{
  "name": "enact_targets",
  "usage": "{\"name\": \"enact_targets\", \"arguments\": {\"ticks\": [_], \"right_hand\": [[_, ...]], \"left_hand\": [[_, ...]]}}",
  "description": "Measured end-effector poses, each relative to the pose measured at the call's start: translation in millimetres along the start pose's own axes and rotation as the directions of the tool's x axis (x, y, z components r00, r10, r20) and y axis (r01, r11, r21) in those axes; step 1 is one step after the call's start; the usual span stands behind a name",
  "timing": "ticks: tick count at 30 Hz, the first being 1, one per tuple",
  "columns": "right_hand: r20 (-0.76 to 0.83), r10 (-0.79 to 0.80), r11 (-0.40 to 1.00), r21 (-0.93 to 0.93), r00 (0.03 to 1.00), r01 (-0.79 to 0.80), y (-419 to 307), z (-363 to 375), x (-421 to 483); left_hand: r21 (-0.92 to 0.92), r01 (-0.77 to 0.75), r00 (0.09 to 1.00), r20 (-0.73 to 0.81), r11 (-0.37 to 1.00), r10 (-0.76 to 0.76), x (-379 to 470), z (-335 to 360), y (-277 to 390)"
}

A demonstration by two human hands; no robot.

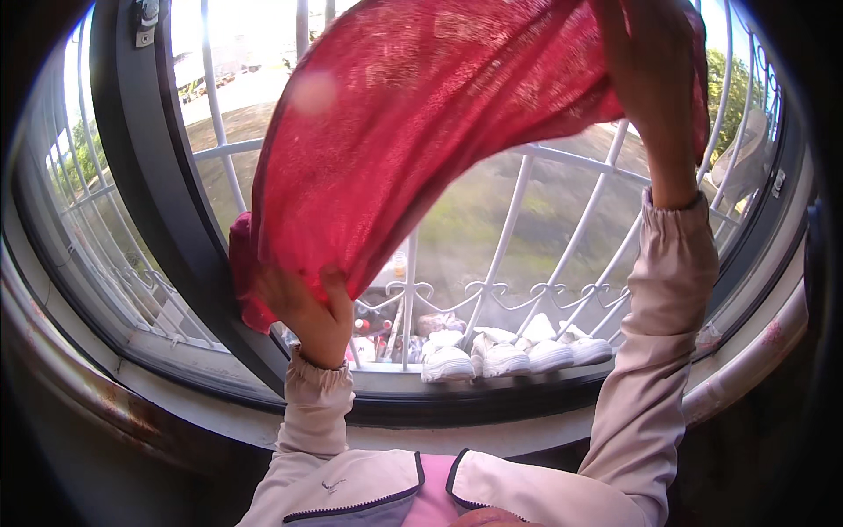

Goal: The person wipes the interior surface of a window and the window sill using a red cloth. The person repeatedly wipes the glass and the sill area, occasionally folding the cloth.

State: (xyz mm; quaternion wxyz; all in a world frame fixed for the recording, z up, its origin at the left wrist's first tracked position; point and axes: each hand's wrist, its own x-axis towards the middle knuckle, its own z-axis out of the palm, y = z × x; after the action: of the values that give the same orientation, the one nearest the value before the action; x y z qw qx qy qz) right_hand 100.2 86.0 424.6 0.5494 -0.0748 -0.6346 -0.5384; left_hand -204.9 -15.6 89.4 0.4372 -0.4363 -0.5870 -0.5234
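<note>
A thin red cloth [408, 125] is spread between my two hands in front of a barred window, and light from outside shines through it. At its lower left end, my left hand [306, 306] is closed on the fabric, with part of the fingers behind the cloth. My right hand [652, 72] is raised at the upper right and grips the other end; its fingertips are in shadow and partly cut off by the frame's top edge. Some of the cloth hangs down beyond my right wrist.
White metal window bars [517, 204] stand behind the cloth. Several white sneakers [507, 359] sit along the sill by the bars, and another shoe [741, 158] is at the right bars. The dark window frame [141, 158] rises at left. Bottles [372, 324] lie beyond the bars.
</note>
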Motion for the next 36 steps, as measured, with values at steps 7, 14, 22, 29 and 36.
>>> {"name": "enact_targets", "arguments": {"ticks": [7, 14, 22, 29, 36], "right_hand": [[0.477, -0.014, 0.996, 0.085, 0.879, -0.030, -164, -77, -172], [0.485, -0.137, 0.938, 0.343, 0.864, -0.044, -193, -94, -220], [0.212, 0.363, 0.932, -0.102, 0.907, -0.349, -71, -81, -145], [0.600, 0.032, 0.861, 0.391, 0.800, -0.327, -252, -133, -285], [0.477, 0.195, 0.940, 0.158, 0.857, -0.301, -177, -113, -254]], "left_hand": [[-0.269, -0.123, 0.991, 0.019, 0.955, 0.133, -10, -11, 42], [-0.172, -0.201, 0.951, 0.201, 0.964, 0.234, -34, -12, 38], [-0.092, -0.268, 0.961, -0.093, 0.959, 0.260, 75, -10, 82], [-0.503, -0.172, 0.831, 0.388, 0.847, 0.399, -135, -16, 57], [-0.308, -0.227, 0.864, 0.373, 0.924, 0.337, -124, -6, 49]]}}
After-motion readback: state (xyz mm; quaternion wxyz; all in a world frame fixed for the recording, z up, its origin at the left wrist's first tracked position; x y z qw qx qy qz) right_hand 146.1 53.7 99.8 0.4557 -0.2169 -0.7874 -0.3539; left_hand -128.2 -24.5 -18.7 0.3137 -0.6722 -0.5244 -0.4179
